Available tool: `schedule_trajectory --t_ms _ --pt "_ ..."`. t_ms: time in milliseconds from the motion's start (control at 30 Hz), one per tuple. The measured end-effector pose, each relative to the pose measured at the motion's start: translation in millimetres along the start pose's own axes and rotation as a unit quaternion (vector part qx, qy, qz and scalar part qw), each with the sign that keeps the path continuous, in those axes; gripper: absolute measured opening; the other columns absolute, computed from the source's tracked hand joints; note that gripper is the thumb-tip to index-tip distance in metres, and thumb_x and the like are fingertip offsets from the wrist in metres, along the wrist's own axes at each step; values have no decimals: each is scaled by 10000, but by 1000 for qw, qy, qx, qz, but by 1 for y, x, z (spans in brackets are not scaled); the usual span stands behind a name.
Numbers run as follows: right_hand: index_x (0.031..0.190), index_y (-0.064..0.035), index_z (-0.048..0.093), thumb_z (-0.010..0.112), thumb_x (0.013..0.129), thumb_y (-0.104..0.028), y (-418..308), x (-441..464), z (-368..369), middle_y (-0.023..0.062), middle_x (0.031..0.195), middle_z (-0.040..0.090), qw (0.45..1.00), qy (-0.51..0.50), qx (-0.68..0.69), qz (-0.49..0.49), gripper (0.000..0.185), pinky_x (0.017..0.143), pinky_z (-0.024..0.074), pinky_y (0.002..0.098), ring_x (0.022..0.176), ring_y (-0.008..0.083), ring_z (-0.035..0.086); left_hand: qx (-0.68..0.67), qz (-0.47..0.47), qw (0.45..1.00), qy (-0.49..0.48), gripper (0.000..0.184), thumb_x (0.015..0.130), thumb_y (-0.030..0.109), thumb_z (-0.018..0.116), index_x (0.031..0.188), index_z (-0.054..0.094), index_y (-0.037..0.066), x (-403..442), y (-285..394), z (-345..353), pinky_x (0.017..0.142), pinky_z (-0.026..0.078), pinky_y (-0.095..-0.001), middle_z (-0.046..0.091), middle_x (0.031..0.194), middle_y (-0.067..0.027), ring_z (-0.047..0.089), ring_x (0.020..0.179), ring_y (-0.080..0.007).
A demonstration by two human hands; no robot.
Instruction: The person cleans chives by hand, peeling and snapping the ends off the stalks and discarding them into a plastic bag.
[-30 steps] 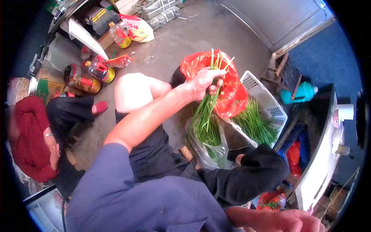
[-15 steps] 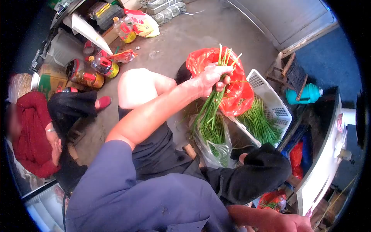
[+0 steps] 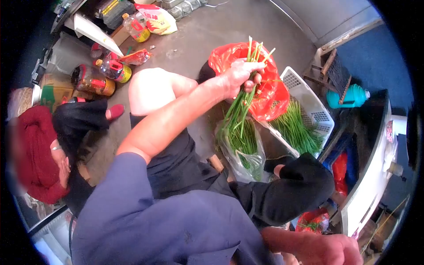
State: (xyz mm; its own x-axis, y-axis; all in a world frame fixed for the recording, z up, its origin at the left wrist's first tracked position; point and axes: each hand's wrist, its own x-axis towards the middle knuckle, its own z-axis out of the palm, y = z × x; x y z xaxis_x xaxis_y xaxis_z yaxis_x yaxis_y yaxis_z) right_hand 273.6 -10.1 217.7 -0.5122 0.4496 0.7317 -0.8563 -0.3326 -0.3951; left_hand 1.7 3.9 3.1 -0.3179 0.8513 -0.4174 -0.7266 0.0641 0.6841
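My left hand is closed round a bunch of garlic chives, pale cut ends pointing up and green leaves hanging down. Behind it spreads a red plastic bag. The leaves hang over a clear plastic bag with more chives inside. Beside that, a white plastic basket holds another pile of chives. Low at the right edge is my right hand, knuckles up and fingers curled under. Whatever those fingers may hold is hidden. A red bag with green bits lies just above it.
A seated person in a red top is at the left. Bottles and a large jar stand on the floor nearby. To the right are a wooden stool, a teal jug and a white-edged counter.
The view has shifted slightly, so most of the scene sits a little higher. My left hand keeps its grip on the chives. My right hand stays low at the right, nudged slightly sideways.
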Motion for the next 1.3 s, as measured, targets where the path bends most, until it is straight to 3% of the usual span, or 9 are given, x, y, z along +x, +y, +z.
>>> schedule_trajectory --t_ms 133,233,300,467,500,567,733,1067,1300 --pt "1021 -78 678 540 873 -117 3 -4 7 69 947 676 992 78 14 93 206 629 517 289 851 157 628 3 -5 1000 -1 163 898 224 578 841 538 77 -1 0 0 381 307 -200 544 638 -1 363 396 -47" --pt "1020 -94 684 535 874 -99 38 3 -7 71 954 674 953 -2 39 -300 209 653 525 303 860 160 632 -2 -12 1000 0 170 898 230 581 849 535 74 -1 1 3 382 308 -202 544 645 -4 361 401 -48" --pt "1032 -96 686 541 885 -81 16 7 -22 99 1096 637 990 -135 22 43 208 766 541 365 842 178 639 3 -5 1000 -2 173 897 232 582 855 533 72 -1 2 2 382 308 -204 544 652 -6 360 404 -48" --pt "874 -25 639 586 869 -141 40 -16 -117 117 758 657 930 -269 224 115 127 552 533 348 610 291 637 4 11 1000 -4 145 893 208 580 857 551 71 0 4 -3 393 309 -209 550 627 9 369 398 -45" --pt "797 -22 564 499 865 -209 21 -87 -104 97 747 596 960 204 133 136 209 476 454 341 528 197 531 6 18 1000 -4 140 893 206 582 862 552 73 2 5 -5 398 307 -208 551 630 9 372 404 -44" --pt "1105 -7 569 545 887 -239 55 -88 -135 73 940 613 910 261 -147 286 320 714 499 284 806 167 583 -1 34 999 -2 126 889 200 591 878 557 79 0 8 -6 411 301 -204 552 641 7 382 422 -41" --pt "1007 22 610 583 871 -110 128 -205 -233 77 801 648 637 521 -322 468 192 505 461 234 609 110 588 10 61 998 23 116 866 177 642 868 568 88 -8 19 -6 412 290 -191 541 630 17 358 414 -27" --pt "857 -1 641 625 830 -175 187 -292 -308 70 707 641 462 405 -479 627 176 478 449 250 577 95 581 25 79 995 58 246 896 237 608 707 555 88 -13 25 -8 418 294 -204 538 619 13 349 403 -35" --pt "908 -76 647 598 767 -268 218 -320 -355 171 788 656 472 162 -722 480 243 621 495 447 717 356 631 77 73 991 85 286 887 275 610 672 564 92 -14 25 -7 417 284 -211 543 599 15 373 409 -38"
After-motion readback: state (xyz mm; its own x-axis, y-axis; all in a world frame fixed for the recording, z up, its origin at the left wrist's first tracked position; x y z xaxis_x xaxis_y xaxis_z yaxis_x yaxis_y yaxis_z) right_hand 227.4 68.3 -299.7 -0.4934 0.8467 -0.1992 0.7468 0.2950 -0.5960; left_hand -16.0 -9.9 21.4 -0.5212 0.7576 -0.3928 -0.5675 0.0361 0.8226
